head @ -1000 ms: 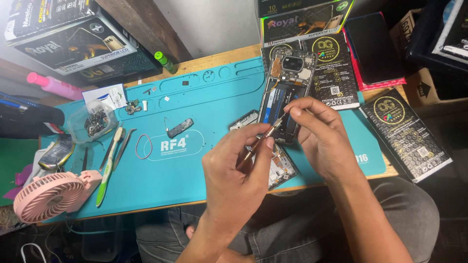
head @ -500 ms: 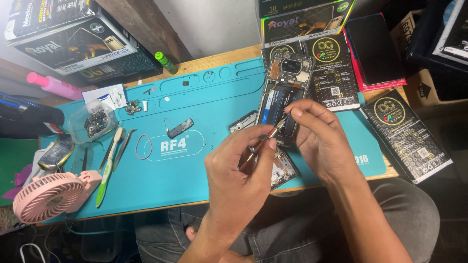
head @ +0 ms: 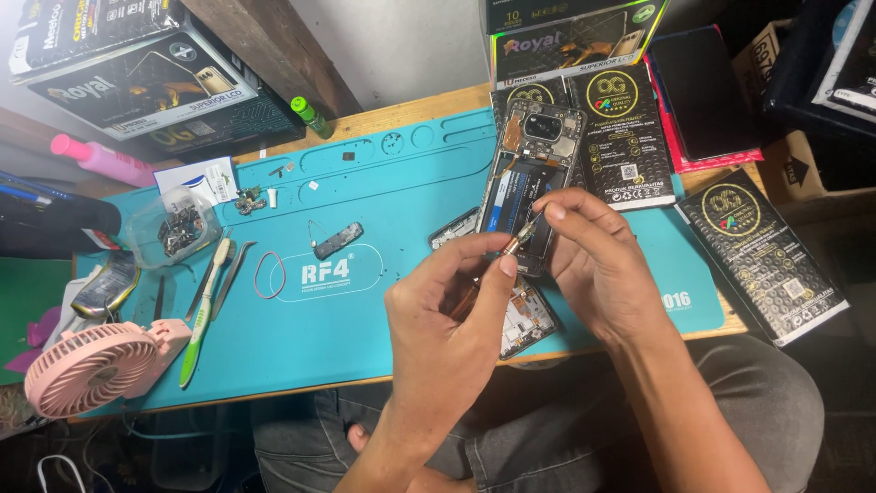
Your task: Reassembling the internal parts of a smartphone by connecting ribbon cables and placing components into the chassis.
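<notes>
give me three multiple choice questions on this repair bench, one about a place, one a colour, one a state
1. Where does the small fan sit?
A. near left corner of the mat
B. far right corner
C. on the opened phone

2. What colour is the work mat?
A. black
B. teal
C. red

3. In what state is the phone lying past the hands?
A. sealed, screen lit
B. still boxed
C. back off, insides showing

Answers:
1 A: the pink fan lies at the mat's near left edge.
2 B: the mat is teal all over.
3 C: its camera module and inner parts are bare, while the left hand and right hand pinch a thin tool above it.
</notes>
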